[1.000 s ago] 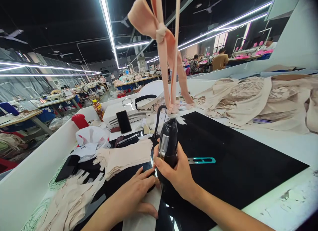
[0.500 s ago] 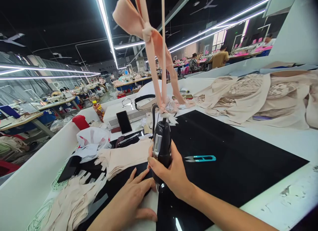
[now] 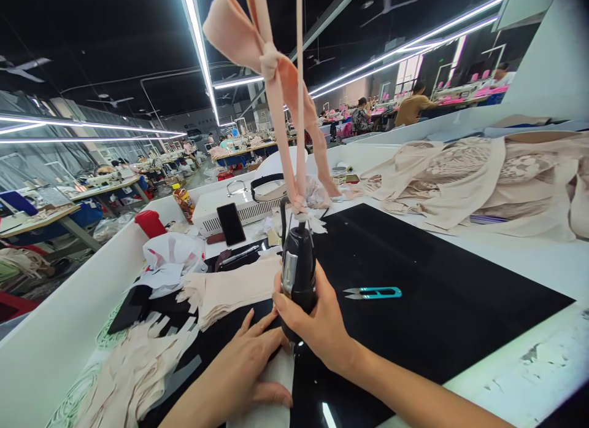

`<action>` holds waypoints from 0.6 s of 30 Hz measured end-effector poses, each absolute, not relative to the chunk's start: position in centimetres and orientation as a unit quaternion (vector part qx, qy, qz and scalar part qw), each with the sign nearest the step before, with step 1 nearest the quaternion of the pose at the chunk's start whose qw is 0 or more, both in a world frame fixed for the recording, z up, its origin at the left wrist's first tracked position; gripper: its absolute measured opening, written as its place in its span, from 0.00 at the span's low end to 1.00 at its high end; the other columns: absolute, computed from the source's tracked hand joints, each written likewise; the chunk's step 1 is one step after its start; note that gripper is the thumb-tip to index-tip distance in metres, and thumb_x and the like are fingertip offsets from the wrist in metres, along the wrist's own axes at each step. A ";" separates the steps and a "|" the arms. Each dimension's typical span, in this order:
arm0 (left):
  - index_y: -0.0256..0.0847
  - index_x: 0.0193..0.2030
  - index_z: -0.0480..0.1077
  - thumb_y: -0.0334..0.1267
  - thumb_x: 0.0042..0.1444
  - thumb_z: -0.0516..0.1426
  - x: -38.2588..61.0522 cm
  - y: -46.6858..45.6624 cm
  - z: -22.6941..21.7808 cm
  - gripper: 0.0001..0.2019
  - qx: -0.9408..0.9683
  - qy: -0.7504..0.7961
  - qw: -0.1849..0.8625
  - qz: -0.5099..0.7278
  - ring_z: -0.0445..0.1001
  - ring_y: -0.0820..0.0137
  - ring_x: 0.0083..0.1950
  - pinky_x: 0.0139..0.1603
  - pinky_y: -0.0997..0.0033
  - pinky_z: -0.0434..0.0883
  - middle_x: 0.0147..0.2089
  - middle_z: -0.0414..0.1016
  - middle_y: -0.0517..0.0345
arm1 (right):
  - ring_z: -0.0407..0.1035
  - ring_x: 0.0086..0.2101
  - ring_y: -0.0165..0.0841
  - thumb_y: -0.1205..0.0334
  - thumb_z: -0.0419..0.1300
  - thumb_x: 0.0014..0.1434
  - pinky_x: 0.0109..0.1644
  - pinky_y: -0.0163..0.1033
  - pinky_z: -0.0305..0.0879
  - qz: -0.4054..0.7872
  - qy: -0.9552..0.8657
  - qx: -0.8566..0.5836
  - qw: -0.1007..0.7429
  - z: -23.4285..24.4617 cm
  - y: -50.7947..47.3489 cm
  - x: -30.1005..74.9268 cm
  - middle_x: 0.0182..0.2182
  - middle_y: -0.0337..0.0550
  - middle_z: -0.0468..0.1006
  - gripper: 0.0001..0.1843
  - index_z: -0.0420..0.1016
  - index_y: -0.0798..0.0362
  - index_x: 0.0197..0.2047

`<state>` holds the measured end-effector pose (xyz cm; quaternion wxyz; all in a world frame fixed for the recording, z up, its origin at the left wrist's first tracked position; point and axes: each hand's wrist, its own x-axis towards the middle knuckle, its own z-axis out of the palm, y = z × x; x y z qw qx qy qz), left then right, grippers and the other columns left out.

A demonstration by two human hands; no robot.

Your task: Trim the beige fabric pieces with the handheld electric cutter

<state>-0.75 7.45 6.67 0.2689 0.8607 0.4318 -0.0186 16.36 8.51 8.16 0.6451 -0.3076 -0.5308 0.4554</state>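
Head view shows the right hand (image 3: 316, 326) wrapped around the upright black handheld power tool (image 3: 301, 256), thumb across its near side. This tool is at the black board (image 3: 414, 305), between its far and front edges, well apart from its right corner. It looks rigid and rather heavy — the peach fabric strip (image 3: 269, 61) above probably carries some weight; smooth casing may slip, so its middle seems the best grip. The left hand (image 3: 248, 360), fingers spread, lies on the pale fabric piece (image 3: 280, 374) — seemingly light, soft, best pressed near its edge.

Garment workshop — sewing machines (image 3: 107, 179); heaped fabric (image 3: 462, 198).
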 end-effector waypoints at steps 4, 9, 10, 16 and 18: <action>0.48 0.67 0.71 0.45 0.54 0.75 -1.0 7.3 6.4 0.35 0.868 0.427 0.254 0.004 0.56 0.44 0.79 0.77 0.26 0.43 0.72 0.69 0.44 | 0.67 0.28 0.32 0.60 0.66 0.55 0.33 0.41 0.70 0.467 -0.526 -0.280 0.653 7.8 7.9 16.4 0.31 0.36 0.73 0.13 0.67 0.48 0.42; 0.51 0.74 0.64 0.46 0.57 0.73 -1.3 7.2 5.9 0.41 0.874 0.423 0.238 0.021 0.58 0.45 0.78 0.76 0.28 0.49 0.74 0.67 0.44 | 0.67 0.29 0.33 0.62 0.63 0.56 0.35 0.42 0.71 0.453 -0.540 -0.289 0.648 7.4 7.6 16.1 0.32 0.37 0.73 0.12 0.66 0.48 0.42; 0.50 0.74 0.64 0.46 0.56 0.74 -1.3 7.2 5.9 0.41 0.875 0.422 0.236 0.014 0.58 0.45 0.78 0.76 0.28 0.50 0.74 0.66 0.44 | 0.67 0.29 0.33 0.61 0.63 0.56 0.35 0.42 0.72 0.452 -0.539 -0.297 0.646 7.5 7.6 16.1 0.32 0.37 0.73 0.11 0.66 0.48 0.41; 0.51 0.74 0.64 0.45 0.56 0.73 -1.2 7.2 6.1 0.41 0.876 0.420 0.236 0.018 0.61 0.43 0.76 0.76 0.28 0.50 0.75 0.65 0.44 | 0.67 0.29 0.32 0.61 0.66 0.55 0.35 0.40 0.70 0.480 -0.522 -0.275 0.650 7.8 7.0 16.3 0.32 0.36 0.73 0.15 0.68 0.47 0.44; 0.52 0.75 0.63 0.46 0.58 0.72 -1.4 7.2 5.9 0.40 0.879 0.413 0.237 0.036 0.59 0.41 0.77 0.75 0.28 0.51 0.75 0.65 0.45 | 0.66 0.28 0.31 0.62 0.66 0.55 0.34 0.39 0.69 0.493 -0.525 -0.254 0.645 7.6 6.7 16.3 0.31 0.34 0.72 0.16 0.68 0.47 0.45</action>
